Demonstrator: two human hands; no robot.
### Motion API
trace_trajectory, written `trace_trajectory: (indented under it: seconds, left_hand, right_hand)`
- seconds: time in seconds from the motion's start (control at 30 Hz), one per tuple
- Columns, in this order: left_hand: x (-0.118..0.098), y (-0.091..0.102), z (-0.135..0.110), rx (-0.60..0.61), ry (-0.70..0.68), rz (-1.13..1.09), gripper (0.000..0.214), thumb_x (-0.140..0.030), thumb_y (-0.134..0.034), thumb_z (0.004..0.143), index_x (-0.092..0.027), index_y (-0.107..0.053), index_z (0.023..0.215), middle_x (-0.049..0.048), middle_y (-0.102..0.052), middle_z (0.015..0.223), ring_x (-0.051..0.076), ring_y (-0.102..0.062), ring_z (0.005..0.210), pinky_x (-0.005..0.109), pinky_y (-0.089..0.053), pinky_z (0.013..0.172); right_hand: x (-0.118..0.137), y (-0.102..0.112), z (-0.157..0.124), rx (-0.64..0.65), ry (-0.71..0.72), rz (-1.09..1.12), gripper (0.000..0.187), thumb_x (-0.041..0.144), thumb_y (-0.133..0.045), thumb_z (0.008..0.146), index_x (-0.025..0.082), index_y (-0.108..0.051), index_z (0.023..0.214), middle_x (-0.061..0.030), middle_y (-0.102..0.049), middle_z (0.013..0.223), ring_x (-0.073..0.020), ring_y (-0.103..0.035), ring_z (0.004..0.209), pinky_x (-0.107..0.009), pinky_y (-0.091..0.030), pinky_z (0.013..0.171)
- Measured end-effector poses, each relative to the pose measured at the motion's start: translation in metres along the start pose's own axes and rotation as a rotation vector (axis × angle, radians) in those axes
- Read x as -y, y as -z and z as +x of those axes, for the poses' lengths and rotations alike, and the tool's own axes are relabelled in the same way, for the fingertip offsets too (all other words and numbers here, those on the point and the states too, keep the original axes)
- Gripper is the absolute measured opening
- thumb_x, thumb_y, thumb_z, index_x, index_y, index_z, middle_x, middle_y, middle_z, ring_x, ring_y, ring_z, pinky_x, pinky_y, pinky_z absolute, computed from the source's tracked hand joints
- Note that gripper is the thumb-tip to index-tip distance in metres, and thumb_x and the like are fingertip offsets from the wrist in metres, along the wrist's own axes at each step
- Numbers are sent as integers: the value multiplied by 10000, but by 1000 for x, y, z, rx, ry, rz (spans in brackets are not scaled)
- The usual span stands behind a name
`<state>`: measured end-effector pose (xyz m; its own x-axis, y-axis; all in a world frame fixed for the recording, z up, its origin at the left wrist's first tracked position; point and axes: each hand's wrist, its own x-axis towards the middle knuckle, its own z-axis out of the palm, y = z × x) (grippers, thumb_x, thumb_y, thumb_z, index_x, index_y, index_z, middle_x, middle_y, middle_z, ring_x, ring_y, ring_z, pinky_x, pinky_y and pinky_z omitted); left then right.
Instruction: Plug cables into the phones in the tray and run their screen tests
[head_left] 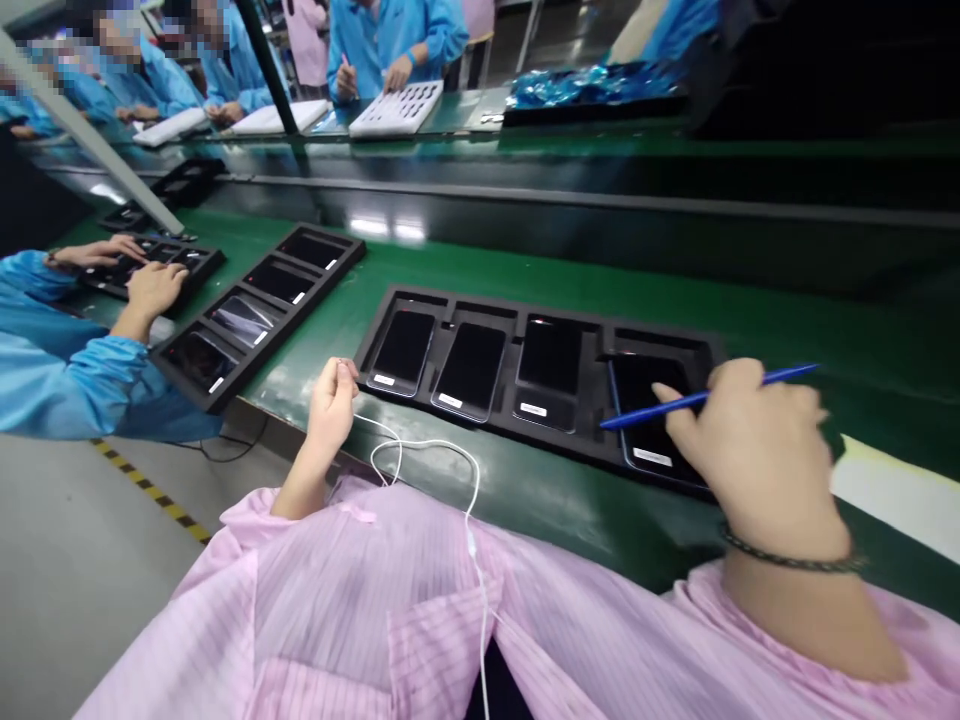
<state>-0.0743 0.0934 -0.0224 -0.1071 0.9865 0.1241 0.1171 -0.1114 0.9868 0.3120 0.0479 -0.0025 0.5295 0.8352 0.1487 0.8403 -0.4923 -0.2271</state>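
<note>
A black foam tray (480, 300) lies on the green bench before me, with several dark-screened phones in its slots, each bearing a small white label. My right hand (765, 450) is closed around a blue pen (652, 411), whose tip points left over the rightmost phone (651, 385). That hand covers part of the tray's right end. At the tray's left corner, near the leftmost phone (403, 350), my left hand (334, 400) is closed in a pinch. Whether it grips the tray's edge or something small is hidden. A white cable (442, 443) runs from beside it down my pink garment.
To the left, a second black tray (247, 375) holds more phones. Beyond it a co-worker's hands (154, 290) work at another tray (206, 262). Paper (892, 495) lies at the right. Across the bench, people in blue handle white trays (397, 108) near blue wrapping (592, 88).
</note>
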Motion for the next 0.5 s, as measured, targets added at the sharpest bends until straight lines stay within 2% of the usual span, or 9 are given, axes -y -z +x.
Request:
trace_trajectory:
  seconds: [0.03, 0.1, 0.17, 0.23, 0.3, 0.37, 0.43, 0.5]
  left_hand:
    - [0, 2, -1, 1, 21, -52, 593, -781, -600, 805, -197, -507, 756, -88, -296, 527, 61, -257, 439, 186, -185, 416]
    - [0, 6, -3, 15, 122, -168, 607, -783, -633, 777, -193, -498, 731, -96, -291, 514, 43, -222, 405, 171, -152, 387]
    - [0, 10, -3, 24, 230, -289, 575, -729, -671, 791, -187, -489, 722, -95, -318, 512, 26, -209, 377, 153, -124, 364]
    - [0, 13, -1, 26, 315, -415, 515, -647, -668, 852, -181, -486, 727, -92, -347, 520, 13, -201, 357, 138, -114, 348]
    - [1, 15, 3, 49, 414, -550, 453, -575, -617, 925, -179, -491, 743, -88, -362, 539, 9, -189, 344, 130, -118, 329]
    - [3, 17, 7, 87, 521, -670, 404, -521, -560, 977, -179, -504, 769, -81, -380, 573, 9, -190, 340, 126, -137, 314]
    - [6, 18, 10, 107, 587, -755, 370, -485, -526, 1002, -179, -526, 794, -72, -398, 610, 8, -208, 342, 122, -163, 307]
    - [10, 20, 12, 110, 605, -798, 346, -460, -517, 1010, -178, -555, 813, -66, -414, 634, 7, -224, 345, 119, -176, 307]
  right_hand:
    - [11, -1, -4, -44, 82, -65, 291, 431, -623, 814, 231, -418, 865, -88, -500, 711, -334, -551, 779, -411, -461, 650]
    - [33, -9, -12, -9, 254, -107, 274, 428, -592, 856, 204, -441, 901, -112, -562, 762, -338, -599, 835, -506, -499, 848]
    - [52, -23, -20, 81, 396, -132, 286, 441, -576, 880, 182, -458, 907, -103, -582, 740, -325, -624, 807, -604, -415, 1021]
    - [63, -39, -24, 86, 453, -159, 322, 486, -553, 896, 176, -466, 902, -109, -583, 716, -348, -632, 802, -683, -317, 1078]
    - [66, -51, -23, 55, 422, -98, 355, 538, -533, 895, 193, -448, 900, -116, -584, 723, -378, -635, 823, -714, -293, 1073]
    - [65, -54, -17, 80, 282, 10, 380, 562, -562, 857, 221, -398, 892, -101, -578, 725, -391, -638, 840, -708, -299, 1075]
    - [66, -50, -10, 151, 101, 107, 417, 532, -622, 794, 245, -331, 877, -72, -561, 706, -385, -643, 854, -670, -316, 1093]
    - [71, -40, -5, 220, -14, 201, 442, 480, -645, 752, 261, -277, 860, -26, -522, 640, -357, -645, 817, -637, -313, 1120]
